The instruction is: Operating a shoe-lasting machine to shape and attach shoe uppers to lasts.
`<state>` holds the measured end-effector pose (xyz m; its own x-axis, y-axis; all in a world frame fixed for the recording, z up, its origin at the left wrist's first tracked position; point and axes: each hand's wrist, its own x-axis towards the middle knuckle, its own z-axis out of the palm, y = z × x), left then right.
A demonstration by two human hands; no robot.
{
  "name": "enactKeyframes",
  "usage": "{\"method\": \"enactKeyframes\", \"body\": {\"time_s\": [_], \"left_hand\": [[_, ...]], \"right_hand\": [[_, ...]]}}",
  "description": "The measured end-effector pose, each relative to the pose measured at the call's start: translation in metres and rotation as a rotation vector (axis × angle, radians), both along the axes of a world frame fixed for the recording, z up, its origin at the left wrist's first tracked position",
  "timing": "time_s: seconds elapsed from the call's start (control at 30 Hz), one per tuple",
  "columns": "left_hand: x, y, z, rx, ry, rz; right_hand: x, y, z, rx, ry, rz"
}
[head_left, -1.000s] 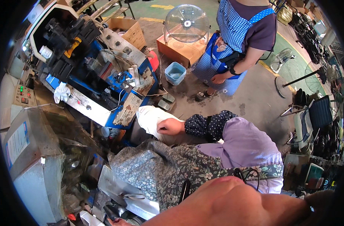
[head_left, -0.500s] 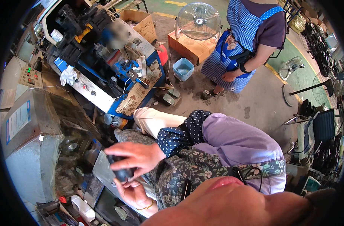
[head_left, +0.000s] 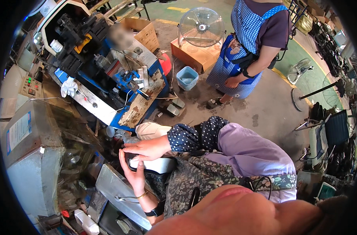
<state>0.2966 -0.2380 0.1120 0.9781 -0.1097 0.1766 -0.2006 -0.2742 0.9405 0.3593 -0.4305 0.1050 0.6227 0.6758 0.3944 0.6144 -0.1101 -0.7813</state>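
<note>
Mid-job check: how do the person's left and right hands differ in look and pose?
The left hand has a gold-coloured bracelet near its wrist; the right hand meets a dark polka-dot sleeve. The left points up the picture; the right points leftward. Both are ungloved, at the white-and-dark piece.

Against one second earlier, the right hand (head_left: 149, 149) has left its closed posture over the knee and now lies over the end of a white-and-dark object (head_left: 161, 165). The left hand (head_left: 135, 178), previously barely in view at the lower edge, now grips that end. The object's white face and the black wristband (head_left: 157, 210) have become visible.
</note>
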Motion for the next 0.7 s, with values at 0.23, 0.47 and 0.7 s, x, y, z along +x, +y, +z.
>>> {"method": "enactKeyframes", "body": {"time_s": [0.23, 0.47, 0.7], "left_hand": [[0.004, 0.003, 0.005, -0.081, 0.065, 0.012], [0.013, 0.004, -0.013, -0.037, 0.128, 0.075], [0.015, 0.001, -0.027, 0.219, -0.074, 0.21]], "right_hand": [[0.047, 0.003, 0.022, -0.225, 0.013, 0.393], [0.02, 0.024, -0.016, 0.055, 0.078, -0.02], [0.022, 0.027, -0.008, 0.093, 0.093, -0.025]]}}
